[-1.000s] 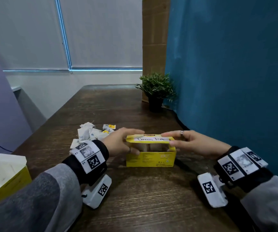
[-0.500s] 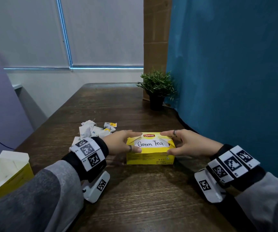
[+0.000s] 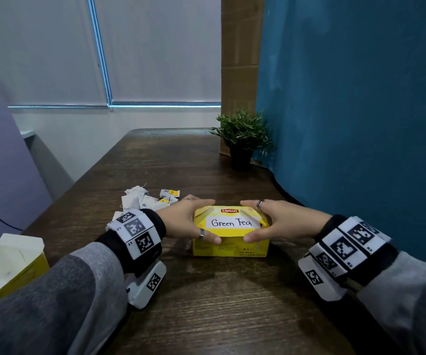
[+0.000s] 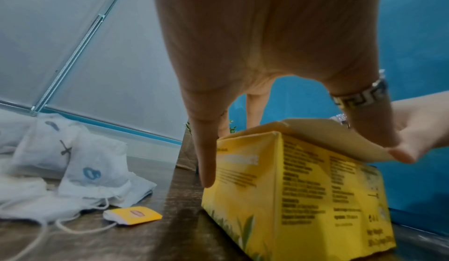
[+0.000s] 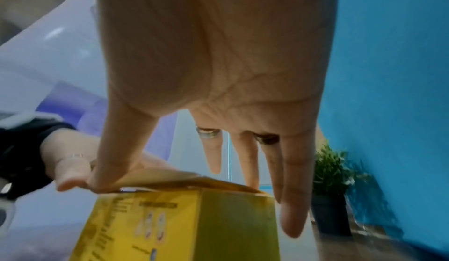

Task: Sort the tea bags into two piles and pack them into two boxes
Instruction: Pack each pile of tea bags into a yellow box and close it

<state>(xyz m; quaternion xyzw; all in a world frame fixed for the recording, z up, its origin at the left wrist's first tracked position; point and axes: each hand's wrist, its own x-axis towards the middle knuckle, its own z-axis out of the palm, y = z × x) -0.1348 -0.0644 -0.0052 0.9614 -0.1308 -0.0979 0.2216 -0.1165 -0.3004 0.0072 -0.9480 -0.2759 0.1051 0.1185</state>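
Nearest the camera, at the left edge of the head view, an open yellow box (image 3: pixel 6 267) with a white inside is seen, standing on the dark wooden table (image 3: pixel 219 303). Marker-printed bands are worn on both wrists over grey sleeves.

Further in, at the middle of the table, a yellow tea box (image 3: pixel 231 233) is gripped from both ends. "Lipton" is printed in a red badge on its lid, and "Green Tea" is handwritten on a white label below that. Small print is carried on the front and side panels but cannot be read. The left hand (image 3: pixel 187 220) is spread over the left end, its ringed thumb laid on the lid's front edge and its fingers reaching along the far side. The right hand (image 3: pixel 274 221) mirrors it at the right end, thumb on the front edge, ringed fingers over the far side. In the wrist views the lid's front flap is seen slightly lifted above the box front, pressed under both thumbs.

Behind the left hand, a pile of white tea bags (image 3: pixel 142 201) lies on the table; yellow tags and pen marks such as an "X" are seen on some.

Farthest back, a small potted plant (image 3: pixel 241 139) stands beside a blue partition (image 3: pixel 360 98).
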